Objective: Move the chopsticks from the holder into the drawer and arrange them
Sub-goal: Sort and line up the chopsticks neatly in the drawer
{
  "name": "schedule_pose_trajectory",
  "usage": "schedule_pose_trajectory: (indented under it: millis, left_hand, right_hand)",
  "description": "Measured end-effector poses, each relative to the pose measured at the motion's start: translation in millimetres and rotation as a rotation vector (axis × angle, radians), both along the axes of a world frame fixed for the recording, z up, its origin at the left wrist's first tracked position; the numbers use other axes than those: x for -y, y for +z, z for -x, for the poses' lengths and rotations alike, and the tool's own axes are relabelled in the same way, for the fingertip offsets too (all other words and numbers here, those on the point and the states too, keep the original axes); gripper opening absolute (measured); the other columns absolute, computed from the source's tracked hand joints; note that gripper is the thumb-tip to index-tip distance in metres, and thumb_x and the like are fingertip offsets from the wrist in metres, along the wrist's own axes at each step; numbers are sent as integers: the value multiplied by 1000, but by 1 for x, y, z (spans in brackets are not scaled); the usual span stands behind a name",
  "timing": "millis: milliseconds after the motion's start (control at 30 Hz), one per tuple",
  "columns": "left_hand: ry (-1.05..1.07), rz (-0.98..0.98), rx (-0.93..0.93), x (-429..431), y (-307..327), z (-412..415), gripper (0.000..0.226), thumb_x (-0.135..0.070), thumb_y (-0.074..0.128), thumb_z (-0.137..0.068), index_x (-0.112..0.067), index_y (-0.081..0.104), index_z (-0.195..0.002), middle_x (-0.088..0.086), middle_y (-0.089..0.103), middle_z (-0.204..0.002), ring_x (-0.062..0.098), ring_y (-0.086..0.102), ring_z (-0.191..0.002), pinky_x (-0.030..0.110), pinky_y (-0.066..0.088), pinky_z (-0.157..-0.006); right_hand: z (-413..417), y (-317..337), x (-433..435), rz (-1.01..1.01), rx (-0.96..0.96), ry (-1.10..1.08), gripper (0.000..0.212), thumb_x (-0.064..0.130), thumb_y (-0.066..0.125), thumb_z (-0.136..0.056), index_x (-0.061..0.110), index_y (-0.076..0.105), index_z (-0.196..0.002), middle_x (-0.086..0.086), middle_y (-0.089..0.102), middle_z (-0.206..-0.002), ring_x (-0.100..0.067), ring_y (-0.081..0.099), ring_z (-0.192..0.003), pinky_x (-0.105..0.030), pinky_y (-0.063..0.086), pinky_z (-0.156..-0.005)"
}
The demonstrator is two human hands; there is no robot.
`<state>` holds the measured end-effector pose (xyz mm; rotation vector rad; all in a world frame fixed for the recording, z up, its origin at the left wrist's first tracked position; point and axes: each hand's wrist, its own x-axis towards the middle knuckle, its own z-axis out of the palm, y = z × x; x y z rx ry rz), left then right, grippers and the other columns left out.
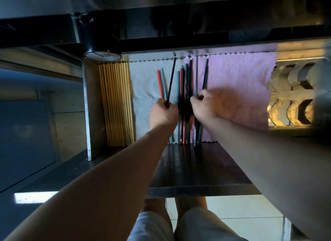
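Observation:
An open metal drawer (90,115) lies below me, lined with a white cloth (145,83) and a pink cloth (238,79). Several red, teal and black chopsticks (184,90) lie lengthwise between the cloths in a loose bundle. A row of wooden chopsticks (116,104) fills the drawer's left side. My left hand (163,113) is shut on a black chopstick (172,79) that slants up from it. My right hand (208,106) pinches a dark chopstick (205,74) at the bundle's right edge. No holder can be identified.
A black cylindrical part (100,41) hangs from the counter edge above the drawer's left corner. Metal wavy racks (293,93) sit at the drawer's right. The drawer's dark front section (197,165) is bare. Tiled floor (241,215) and my knees show below.

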<state>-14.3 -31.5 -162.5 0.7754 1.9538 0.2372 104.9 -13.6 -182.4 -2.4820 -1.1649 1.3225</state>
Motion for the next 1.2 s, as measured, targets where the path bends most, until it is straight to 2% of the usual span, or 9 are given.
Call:
schedule_pose_trajectory:
  millis: [133,267,333,467,667,867,1033,1133,1200]
  left_hand:
    - [-13,-1,19,-2,-5,-17,10,-21,65,-84,-18,70,-92,3,69,-84,26,66,-84,26,48,-68]
    - [5,17,22,-4,-11,-27,13,-23,71,-84,-17,70,-95,-3,64,-79,19,62,-77,22,41,-63]
    - [-29,23,1,-5,-13,-30,9,-23,70,-83,-16,68,-90,-4,61,-73,19,60,-73,23,38,-58]
    - [-163,42,-87,-9,-15,-35,15,-23,65,-81,-9,67,-88,7,68,-81,29,64,-79,28,46,-62]
    - [-260,82,-183,-17,-10,-43,18,-18,58,-79,-5,68,-86,14,68,-86,35,66,-80,37,56,-66]
    - [-287,48,-177,-15,-10,-43,15,-16,55,-80,-6,62,-88,13,65,-88,34,63,-82,34,50,-65]
    - [-186,31,-128,-14,-11,-36,19,-12,55,-83,-7,56,-101,6,58,-88,26,54,-79,31,42,-62]
    - [-205,-10,-113,-9,-13,-33,14,-7,52,-83,-9,60,-95,4,57,-82,26,54,-77,28,37,-62]
    - [-219,-28,-98,-6,-15,-34,6,-13,57,-83,-12,62,-87,4,59,-77,29,59,-78,27,38,-61]
  right_hand:
    - [-4,9,8,-57,-13,-86,24,16,42,-95,16,37,-71,4,37,-62,-8,35,-53,-24,24,-45]
    - [-3,11,12,-133,-145,-290,15,12,41,-91,9,53,-83,-19,55,-73,-22,45,-59,-28,30,-51]
    - [-4,11,11,-166,-206,-383,17,14,40,-86,13,49,-72,-27,58,-76,-24,47,-57,-31,35,-55]
    - [-9,10,11,-191,-239,-405,17,15,40,-81,16,44,-65,-17,57,-65,-24,45,-50,-35,38,-54]
    - [-10,9,14,-196,-227,-402,15,25,37,-73,13,46,-69,-27,58,-72,-29,49,-58,-37,40,-55]
    - [-15,11,11,-191,-267,-415,16,19,42,-79,19,47,-64,4,53,-48,-22,46,-47,-33,40,-54]
    - [-23,5,8,-143,-209,-311,16,16,49,-94,15,56,-79,2,55,-59,-13,47,-51,-22,34,-51]
    - [-25,-2,7,-104,-180,-240,15,23,57,-93,14,68,-93,0,60,-69,-17,55,-63,-23,39,-59]
    - [-25,-6,7,-74,-145,-225,17,23,58,-92,13,71,-97,3,56,-63,-12,50,-56,-21,37,-52]
